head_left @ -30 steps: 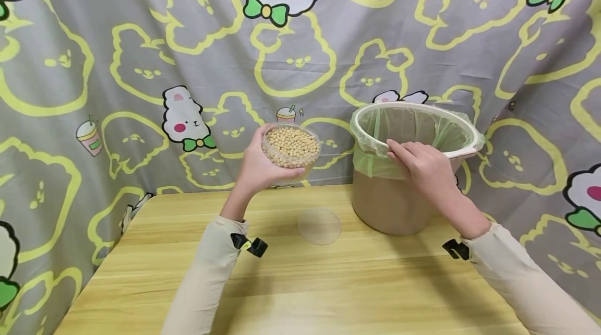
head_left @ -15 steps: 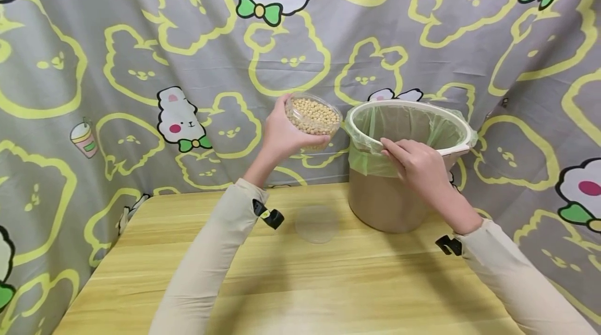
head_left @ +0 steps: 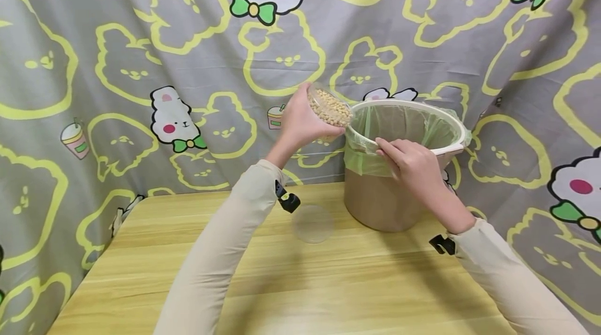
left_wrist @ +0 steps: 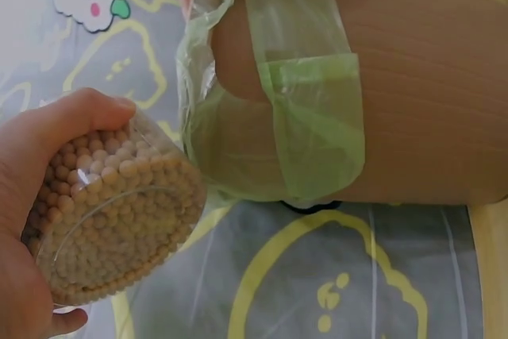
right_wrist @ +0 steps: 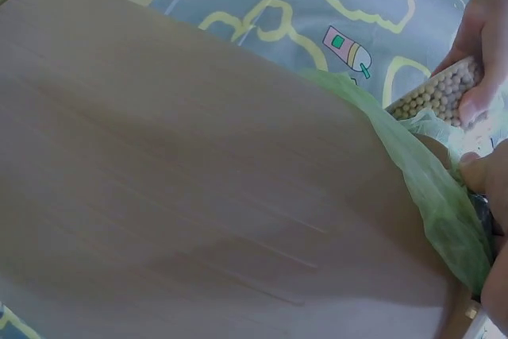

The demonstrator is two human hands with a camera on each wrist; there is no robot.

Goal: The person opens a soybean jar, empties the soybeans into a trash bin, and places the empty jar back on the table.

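My left hand grips a clear plastic tub full of round, pale yellow soybeans. The tub tilts toward the trash can, its mouth close to the left side of the rim. Brown and tall, the can has a pale green plastic liner folded over its white rim. My right hand pinches the near rim and liner between thumb and fingers. In the left wrist view the thumb lies along the tub's side, and the beans are still inside.
A round clear lid lies flat on the wooden table, left of the can. Behind the table hangs a grey curtain with cartoon prints. Black wrist mounts are strapped on both sleeves.
My left hand has carried the tub up and to the right, up to the can's rim, tilting it further. The right hand keeps its hold on the rim. The view has shifted slightly.
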